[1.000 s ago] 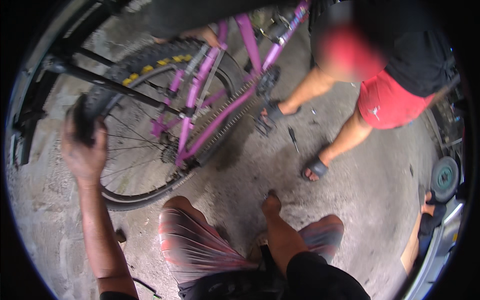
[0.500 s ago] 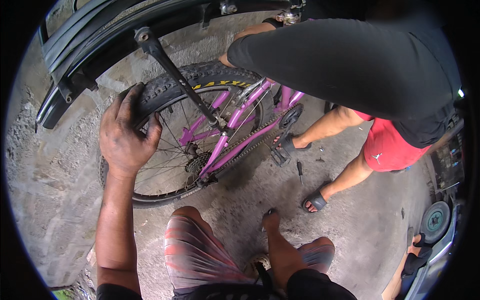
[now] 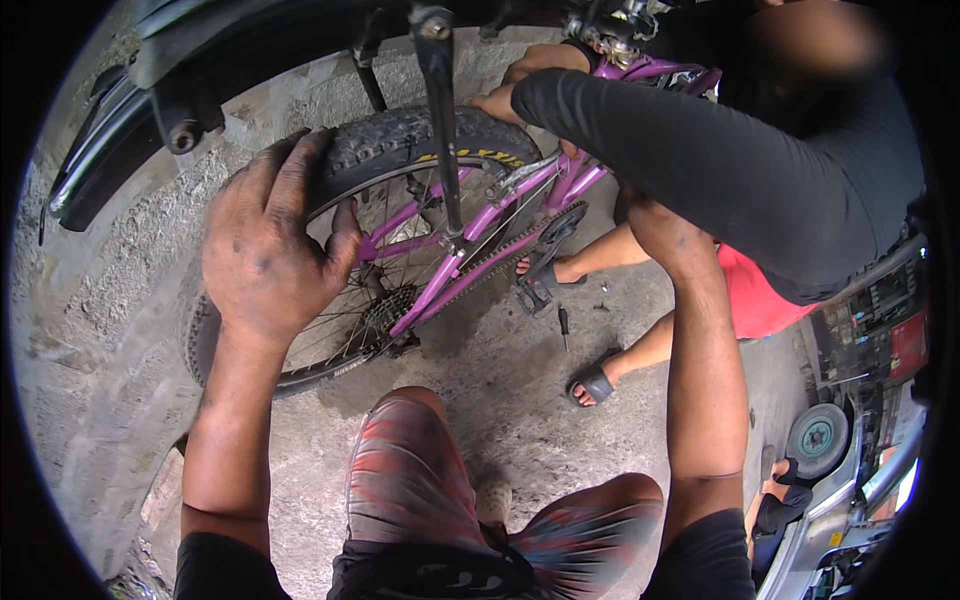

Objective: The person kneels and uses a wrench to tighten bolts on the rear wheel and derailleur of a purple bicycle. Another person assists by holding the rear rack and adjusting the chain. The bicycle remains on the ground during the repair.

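left hand [image 3: 270, 250] grimy, palm down, fingers spread and curled over the knobby rear tyre [image 3: 420, 140] of a purple bicycle, thumb hooked round the inner side at the rim, gripping the tread. rear wheel [image 3: 330, 335] lies tilted over the concrete floor [image 3: 520, 370], spokes and the sprocket cluster [image 3: 388, 312] just right of the left hand. black stand leg [image 3: 440, 130] crosses in front of the tyre, top to hub area. purple frame [image 3: 470, 250] runs from the hub up to the right of the tyre, chain alongside it, black pedal [image 3: 535, 295] below the frame. a screwdriver [image 3: 563, 326] on the floor right of the pedal. right hand [image 3: 650, 215] reaches up right of the frame, mostly hidden behind a co-worker's black sleeve [image 3: 680, 150], cannot tell if its fingers are apart or closed on anything. co-worker's hand [image 3: 495, 100] rests on top of the tyre, their sandalled foot [image 3: 595, 380] on the floor below the pedal. person's own knees in patterned shorts [image 3: 410, 480] below the wheel. small wheel [image 3: 818, 438] far right of the bicycle.
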`<state>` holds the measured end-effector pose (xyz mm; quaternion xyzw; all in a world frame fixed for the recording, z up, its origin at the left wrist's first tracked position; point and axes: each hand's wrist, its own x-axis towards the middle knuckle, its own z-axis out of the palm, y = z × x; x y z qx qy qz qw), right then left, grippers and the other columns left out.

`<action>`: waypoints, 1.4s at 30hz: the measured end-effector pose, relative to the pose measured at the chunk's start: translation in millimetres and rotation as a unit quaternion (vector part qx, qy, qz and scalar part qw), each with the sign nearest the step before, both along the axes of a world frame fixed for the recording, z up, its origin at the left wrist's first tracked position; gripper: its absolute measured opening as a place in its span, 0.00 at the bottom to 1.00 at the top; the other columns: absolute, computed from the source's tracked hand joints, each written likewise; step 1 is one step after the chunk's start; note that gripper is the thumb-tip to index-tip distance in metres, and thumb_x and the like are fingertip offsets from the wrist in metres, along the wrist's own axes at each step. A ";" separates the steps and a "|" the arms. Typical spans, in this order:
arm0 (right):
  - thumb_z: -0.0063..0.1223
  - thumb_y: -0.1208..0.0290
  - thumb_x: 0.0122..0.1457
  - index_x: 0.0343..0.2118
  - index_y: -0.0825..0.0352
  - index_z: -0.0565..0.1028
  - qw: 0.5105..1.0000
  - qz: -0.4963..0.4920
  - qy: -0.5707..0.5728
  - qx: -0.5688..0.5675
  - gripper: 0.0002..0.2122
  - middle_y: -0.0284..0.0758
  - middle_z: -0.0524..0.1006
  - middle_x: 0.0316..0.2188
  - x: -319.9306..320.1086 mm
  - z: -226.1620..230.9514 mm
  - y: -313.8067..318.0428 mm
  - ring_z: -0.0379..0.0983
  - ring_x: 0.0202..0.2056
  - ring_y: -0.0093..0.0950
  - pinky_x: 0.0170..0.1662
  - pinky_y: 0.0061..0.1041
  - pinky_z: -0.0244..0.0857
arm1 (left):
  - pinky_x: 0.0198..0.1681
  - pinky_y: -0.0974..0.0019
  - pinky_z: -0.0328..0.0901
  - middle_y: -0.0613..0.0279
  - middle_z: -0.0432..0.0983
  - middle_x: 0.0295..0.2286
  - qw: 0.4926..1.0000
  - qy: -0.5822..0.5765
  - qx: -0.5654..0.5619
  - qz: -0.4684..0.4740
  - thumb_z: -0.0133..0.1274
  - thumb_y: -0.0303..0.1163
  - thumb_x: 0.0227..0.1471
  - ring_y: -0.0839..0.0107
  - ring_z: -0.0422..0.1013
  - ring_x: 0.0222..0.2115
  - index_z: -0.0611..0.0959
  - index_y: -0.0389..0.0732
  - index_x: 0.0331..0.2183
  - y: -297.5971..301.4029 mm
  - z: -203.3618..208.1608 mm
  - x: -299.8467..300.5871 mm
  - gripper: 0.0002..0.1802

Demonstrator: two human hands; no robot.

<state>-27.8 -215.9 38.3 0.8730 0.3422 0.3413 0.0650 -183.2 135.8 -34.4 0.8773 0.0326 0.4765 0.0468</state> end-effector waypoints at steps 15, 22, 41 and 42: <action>0.66 0.63 0.64 0.47 0.62 0.87 0.994 0.093 -0.062 -0.022 0.13 0.43 0.85 0.41 32.3 -10.3 28.1 0.82 0.45 0.47 0.55 0.45 0.72 | 0.52 0.52 0.74 0.52 0.82 0.48 0.999 -0.007 -0.028 -0.030 0.68 0.35 0.48 0.51 0.79 0.46 0.83 0.43 0.57 4.5 -4.5 -1.0 0.33; 0.66 0.68 0.62 0.43 0.64 0.85 0.992 0.124 -0.029 0.003 0.09 0.45 0.84 0.40 28.9 3.5 26.2 0.81 0.43 0.47 0.51 0.46 0.72 | 0.54 0.51 0.73 0.50 0.81 0.48 0.999 -0.014 -0.034 -0.029 0.68 0.38 0.46 0.48 0.78 0.47 0.83 0.43 0.57 1.8 1.4 -2.2 0.35; 0.61 0.71 0.59 0.39 0.61 0.86 0.994 0.087 0.059 0.031 0.08 0.39 0.85 0.35 44.7 -12.5 -21.7 0.81 0.38 0.44 0.46 0.44 0.73 | 0.53 0.61 0.74 0.51 0.85 0.45 0.782 0.164 -0.542 -0.262 0.64 0.35 0.60 0.64 0.81 0.46 0.81 0.29 0.56 -165.3 -17.9 70.8 0.28; 0.61 0.71 0.58 0.39 0.61 0.86 0.995 0.083 0.049 0.011 0.08 0.39 0.85 0.35 46.5 -12.9 -24.5 0.81 0.38 0.44 0.46 0.44 0.73 | 0.52 0.62 0.74 0.52 0.86 0.44 0.771 0.142 -0.566 -0.256 0.64 0.35 0.60 0.66 0.81 0.45 0.80 0.28 0.56 -171.9 -21.8 90.4 0.28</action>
